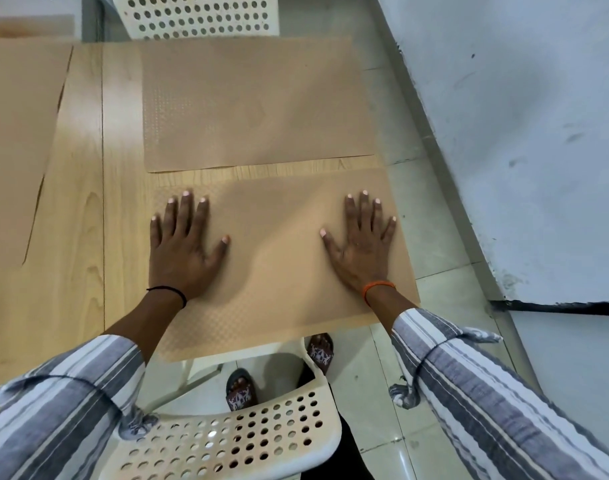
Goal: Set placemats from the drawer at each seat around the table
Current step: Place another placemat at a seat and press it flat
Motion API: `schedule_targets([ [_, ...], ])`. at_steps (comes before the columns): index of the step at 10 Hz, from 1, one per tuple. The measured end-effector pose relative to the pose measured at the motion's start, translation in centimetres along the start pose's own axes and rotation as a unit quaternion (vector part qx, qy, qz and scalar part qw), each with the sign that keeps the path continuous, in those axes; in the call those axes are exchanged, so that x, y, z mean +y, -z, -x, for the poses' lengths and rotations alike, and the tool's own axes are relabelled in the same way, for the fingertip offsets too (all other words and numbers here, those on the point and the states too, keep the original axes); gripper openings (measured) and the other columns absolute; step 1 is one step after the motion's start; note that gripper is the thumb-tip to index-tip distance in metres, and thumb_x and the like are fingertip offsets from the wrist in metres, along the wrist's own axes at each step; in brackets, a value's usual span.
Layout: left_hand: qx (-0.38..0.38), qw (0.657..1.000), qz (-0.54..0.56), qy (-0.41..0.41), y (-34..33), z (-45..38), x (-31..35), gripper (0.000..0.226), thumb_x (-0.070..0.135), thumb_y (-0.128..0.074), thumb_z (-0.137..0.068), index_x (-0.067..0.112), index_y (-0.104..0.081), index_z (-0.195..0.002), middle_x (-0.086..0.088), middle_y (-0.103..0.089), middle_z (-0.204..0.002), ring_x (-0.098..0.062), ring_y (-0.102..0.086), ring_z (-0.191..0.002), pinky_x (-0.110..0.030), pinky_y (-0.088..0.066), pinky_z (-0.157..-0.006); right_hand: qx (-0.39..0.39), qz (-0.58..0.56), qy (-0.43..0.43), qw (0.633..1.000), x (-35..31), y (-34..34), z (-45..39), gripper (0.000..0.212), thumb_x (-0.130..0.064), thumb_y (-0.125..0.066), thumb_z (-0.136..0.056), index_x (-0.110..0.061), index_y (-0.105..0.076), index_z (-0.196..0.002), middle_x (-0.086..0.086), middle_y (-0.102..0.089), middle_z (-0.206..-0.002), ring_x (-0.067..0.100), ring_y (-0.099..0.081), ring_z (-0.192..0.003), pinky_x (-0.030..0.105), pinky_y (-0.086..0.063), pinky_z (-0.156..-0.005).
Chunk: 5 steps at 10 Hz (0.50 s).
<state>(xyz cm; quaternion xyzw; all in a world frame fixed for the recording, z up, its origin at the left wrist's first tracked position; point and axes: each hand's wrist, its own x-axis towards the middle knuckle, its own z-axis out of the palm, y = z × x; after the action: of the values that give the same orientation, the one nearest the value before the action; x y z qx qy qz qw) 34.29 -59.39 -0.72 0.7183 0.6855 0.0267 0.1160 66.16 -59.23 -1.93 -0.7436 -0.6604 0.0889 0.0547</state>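
Note:
A tan textured placemat (279, 258) lies at the near end of the light wooden table (78, 209), its near edge hanging over the table's edge. My left hand (183, 244) lies flat on its left part with fingers spread. My right hand (363, 240) lies flat on its right part, fingers spread too. Neither hand grips anything. A second tan placemat (254, 102) lies just beyond it, at the far seat. A third placemat (15, 143) covers the table's left side, partly cut off by the frame.
A cream perforated plastic chair (227, 441) stands right below me, against the table's near end. Another such chair (199, 15) stands at the far end. A white scuffed wall (524, 133) runs close along the right, with tiled floor (431, 341) between.

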Motion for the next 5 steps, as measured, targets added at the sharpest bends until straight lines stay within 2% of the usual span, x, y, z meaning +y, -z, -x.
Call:
schedule_targets([
  [5,0.01,1.0,-0.002,0.014,0.1,-0.9,0.3,0.076,0.064,-0.024,-0.093,0.03,-0.004,-0.157,0.002,0.002,-0.166,-0.023,0.003,-0.153,-0.05,-0.003,-0.122,0.009,0.003,0.007,1.0,0.1,-0.2,-1.4,0.081,-0.07,-0.028,-0.093,-0.023,-0.018,-0.158,0.005,-0.012,-0.166,0.031,-0.01,-0.153,0.062,-0.009,-0.119],
])
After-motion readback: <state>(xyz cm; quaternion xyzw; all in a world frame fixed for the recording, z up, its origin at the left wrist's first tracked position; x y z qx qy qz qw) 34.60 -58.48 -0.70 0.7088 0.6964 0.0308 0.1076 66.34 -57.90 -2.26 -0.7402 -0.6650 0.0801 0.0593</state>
